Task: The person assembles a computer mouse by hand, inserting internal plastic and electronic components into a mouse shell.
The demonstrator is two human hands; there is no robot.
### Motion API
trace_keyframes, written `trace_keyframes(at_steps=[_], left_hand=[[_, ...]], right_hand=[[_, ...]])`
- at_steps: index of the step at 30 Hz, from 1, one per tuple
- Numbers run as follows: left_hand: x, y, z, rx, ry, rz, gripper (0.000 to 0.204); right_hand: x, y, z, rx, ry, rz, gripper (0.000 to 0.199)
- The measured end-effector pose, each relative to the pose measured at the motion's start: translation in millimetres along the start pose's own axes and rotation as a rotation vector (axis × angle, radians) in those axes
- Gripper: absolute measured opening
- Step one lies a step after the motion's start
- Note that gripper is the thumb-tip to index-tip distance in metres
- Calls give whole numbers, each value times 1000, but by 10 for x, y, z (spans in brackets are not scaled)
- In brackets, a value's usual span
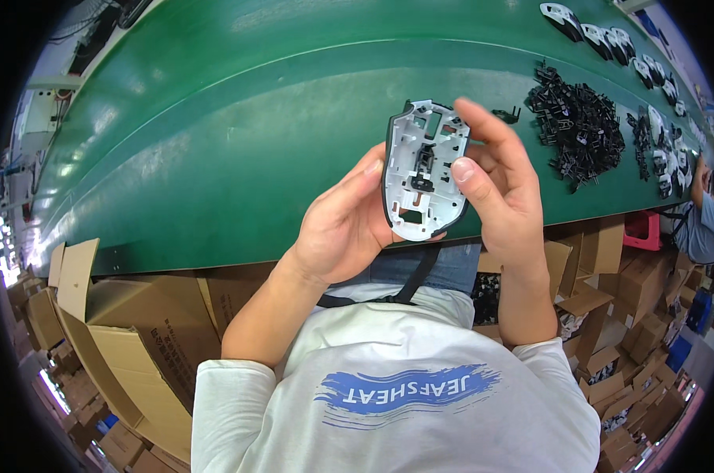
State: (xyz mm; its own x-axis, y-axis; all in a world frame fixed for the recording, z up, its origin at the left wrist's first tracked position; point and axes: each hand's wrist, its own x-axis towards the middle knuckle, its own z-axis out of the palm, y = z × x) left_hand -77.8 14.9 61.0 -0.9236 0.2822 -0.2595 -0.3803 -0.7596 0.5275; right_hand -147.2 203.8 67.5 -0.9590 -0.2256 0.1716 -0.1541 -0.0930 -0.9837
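A computer mouse shell (444,189), white inside with black side edges, is held up over the near edge of the green bench, its hollow inside facing me. Black plastic parts sit along its middle. My left hand (343,209) is closed round its left side and lower end, the thumb along the edge. On the opposite side my right hand (505,185) grips it, thumb pressed on the inner right wall and index finger raised by the top corner. The fingers beneath the shell are partly hidden. A small loose black plastic part (508,116) lies just beyond my right hand.
Right of my hands, a heap of small black plastic parts (574,126) covers the green bench (239,150). White-and-black mouse shells (609,41) line its far right. Cardboard boxes (148,323) stand below on both sides. Another person (700,213) sits at the right by a pink stool (642,230).
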Motion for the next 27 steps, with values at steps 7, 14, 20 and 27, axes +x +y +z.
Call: trace_keyframes(at_steps=[7, 14, 20, 27], left_hand=[[-40, -14, 99, 396, 163, 145, 63], [53, -177, 23, 623, 385, 364, 45], [1, -342, -33, 795, 430, 565, 43], [-107, -368, -37, 812, 438, 617, 43]], right_hand=[[-38, 51, 17, -72, -149, -17, 53], [-165, 170, 123, -65, -127, -44, 54], [-245, 169, 279, -310, -187, -106, 82], [-313, 229, 384, -217, -226, -125, 91]])
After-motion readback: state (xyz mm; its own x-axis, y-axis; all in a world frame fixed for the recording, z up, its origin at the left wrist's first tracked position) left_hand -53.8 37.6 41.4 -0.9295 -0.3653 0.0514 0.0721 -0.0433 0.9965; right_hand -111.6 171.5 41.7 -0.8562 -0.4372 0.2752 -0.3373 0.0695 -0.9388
